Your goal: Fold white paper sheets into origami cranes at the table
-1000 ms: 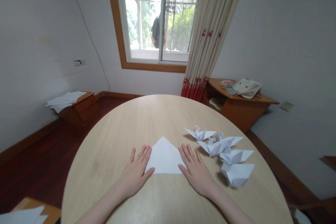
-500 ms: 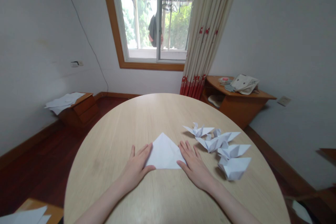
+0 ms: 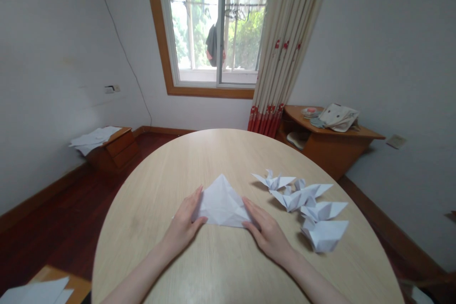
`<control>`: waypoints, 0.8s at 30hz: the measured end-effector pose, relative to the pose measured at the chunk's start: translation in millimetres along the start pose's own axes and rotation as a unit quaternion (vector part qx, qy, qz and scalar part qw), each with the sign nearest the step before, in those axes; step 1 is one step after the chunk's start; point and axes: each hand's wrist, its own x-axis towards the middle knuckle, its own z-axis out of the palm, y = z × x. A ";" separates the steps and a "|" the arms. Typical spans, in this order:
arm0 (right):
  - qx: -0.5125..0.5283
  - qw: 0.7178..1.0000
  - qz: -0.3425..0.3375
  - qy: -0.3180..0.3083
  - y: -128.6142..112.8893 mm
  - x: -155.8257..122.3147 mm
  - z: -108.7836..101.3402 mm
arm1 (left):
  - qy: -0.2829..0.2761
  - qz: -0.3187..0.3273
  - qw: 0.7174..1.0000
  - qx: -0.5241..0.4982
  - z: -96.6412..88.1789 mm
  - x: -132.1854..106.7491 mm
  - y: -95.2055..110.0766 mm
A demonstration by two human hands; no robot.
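Wood-framed window (image 3: pixel 219 28), red-hemmed curtain (image 3: pixel 285 52), wooden corner cabinet (image 3: pixel 322 151)

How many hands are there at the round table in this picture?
2. The left hand is at the left side of the white paper; the right hand is at its right side. No other seems hidden.

I have open tabletop (image 3: pixel 153 180) to the left and far side, where the left hand (image 3: pixel 185 214) could pass freely. Folded paper birds (image 3: pixel 302 195) block the right, leaving a narrower gap beside the right hand (image 3: pixel 265 228); between the hands the white sheet (image 3: pixel 221 204) fills the way, with open room nearer.
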 end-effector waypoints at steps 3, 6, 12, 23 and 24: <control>0.009 0.997 -0.047 0.053 -3.7 1.3 -0.5 | 0.039 0.015 0.999 -0.035 -1.1 0.8 1.1; 0.023 0.994 -0.066 0.084 -8.2 3.8 -3.5 | 0.071 0.030 0.995 -0.069 -3.5 1.4 4.0; 0.064 0.990 -0.090 0.090 -17.4 5.7 -17.3 | 0.091 0.023 0.985 -0.144 -15.5 0.5 14.0; 0.126 0.992 0.003 0.005 -15.3 0.4 -16.2 | -0.027 -0.082 0.973 -0.215 -18.6 2.4 15.4; 0.119 0.993 0.007 -0.008 -15.0 1.5 -15.8 | -0.046 -0.091 0.976 -0.194 -18.9 3.3 16.8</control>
